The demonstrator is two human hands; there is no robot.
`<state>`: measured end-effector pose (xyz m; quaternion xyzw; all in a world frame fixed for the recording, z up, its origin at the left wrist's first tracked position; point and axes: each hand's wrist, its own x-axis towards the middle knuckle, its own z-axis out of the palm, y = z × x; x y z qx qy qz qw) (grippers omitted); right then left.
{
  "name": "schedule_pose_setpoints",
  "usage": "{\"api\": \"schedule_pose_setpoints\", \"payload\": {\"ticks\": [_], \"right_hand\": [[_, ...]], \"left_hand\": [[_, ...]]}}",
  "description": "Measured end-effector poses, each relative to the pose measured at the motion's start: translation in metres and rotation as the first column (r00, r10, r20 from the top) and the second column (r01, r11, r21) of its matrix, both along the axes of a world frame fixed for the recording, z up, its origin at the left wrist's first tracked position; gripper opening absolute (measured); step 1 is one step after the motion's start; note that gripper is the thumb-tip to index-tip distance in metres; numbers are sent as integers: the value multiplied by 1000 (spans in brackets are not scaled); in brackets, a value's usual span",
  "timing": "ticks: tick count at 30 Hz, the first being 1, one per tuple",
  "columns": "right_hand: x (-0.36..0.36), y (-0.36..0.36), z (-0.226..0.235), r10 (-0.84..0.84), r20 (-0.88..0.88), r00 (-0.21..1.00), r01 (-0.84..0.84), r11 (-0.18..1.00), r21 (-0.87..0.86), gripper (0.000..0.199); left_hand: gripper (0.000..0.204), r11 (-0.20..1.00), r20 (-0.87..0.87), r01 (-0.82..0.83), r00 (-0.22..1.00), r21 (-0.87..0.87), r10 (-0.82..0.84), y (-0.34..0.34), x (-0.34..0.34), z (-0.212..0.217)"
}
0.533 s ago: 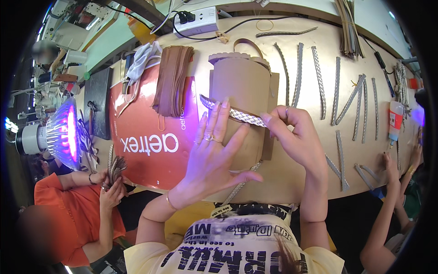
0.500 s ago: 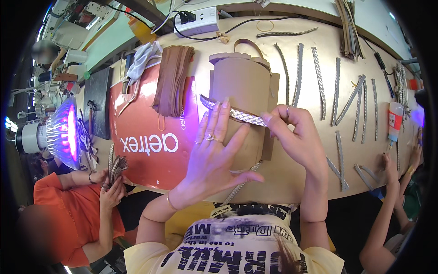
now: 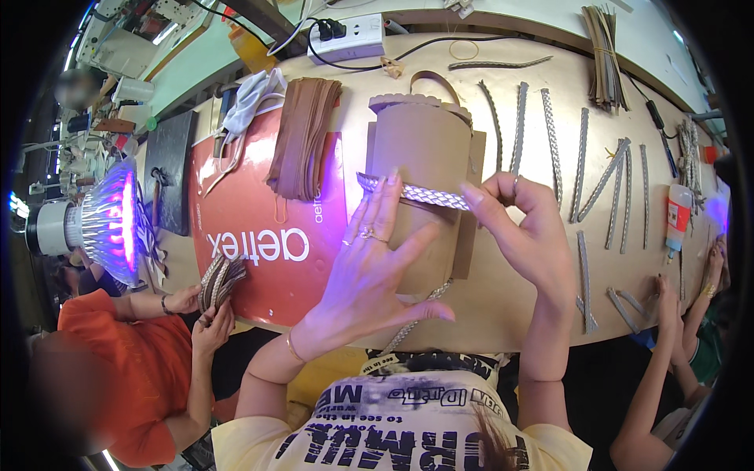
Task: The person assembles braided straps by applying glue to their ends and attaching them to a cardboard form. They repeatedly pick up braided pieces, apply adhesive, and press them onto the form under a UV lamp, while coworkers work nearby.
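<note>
A silvery braided strap (image 3: 436, 196) lies across a tan, rounded cardboard form (image 3: 424, 145) with a scalloped far edge and a loop at its top. My left hand (image 3: 361, 259) is open, its fingers stretched over the strap's left part and resting against the form, thumb spread away. At the strap's right end, the thumb and fingers of my right hand (image 3: 522, 235) pinch it, just beyond the form's right side. Another braided piece (image 3: 404, 334) shows below the form, near the table's front edge; part of it is hidden.
Several braided strips (image 3: 552, 145) lie to the right, near a glue bottle (image 3: 678, 220). Left are a brown strip stack (image 3: 302, 141), a red sheet (image 3: 275, 290) and a glowing lamp (image 3: 110, 224). A power strip (image 3: 349, 43) stands behind. Co-workers' hands (image 3: 210, 326) (image 3: 667, 302) flank me.
The whole view has shifted slightly. My hands keep their hold on the strap. At left, the co-worker's bundle of strips has moved right, over the red sheet, and shows more widely.
</note>
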<state>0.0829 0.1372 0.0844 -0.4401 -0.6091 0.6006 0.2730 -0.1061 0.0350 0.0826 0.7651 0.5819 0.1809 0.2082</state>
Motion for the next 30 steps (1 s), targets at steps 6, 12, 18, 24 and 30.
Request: {"api": "schedule_pose_setpoints", "payload": {"ticks": [6, 12, 18, 24, 30], "right_hand": [[6, -6, -16, -27, -25, 999, 26, 998, -54, 29], [4, -2, -16, -42, -68, 997, 36, 995, -91, 31], [2, 0, -14, -59, -22, 998, 56, 992, -115, 30], [0, 2, -10, -35, -24, 999, 33, 997, -70, 31], [-1, 4, -6, -34, 13, 999, 35, 996, -84, 30]], "left_hand": [[94, 999, 119, -8, 993, 38, 4, 0, -9, -8], [102, 997, 21, -28, 999, 70, 26, -1, -8, -9], [108, 997, -20, -26, 999, 71, 27, -2, -5, -13], [109, 999, -34, -11, 999, 48, 13, -5, -5, -16], [109, 998, -55, 9, 998, 61, -5, -4, -5, -14]]}}
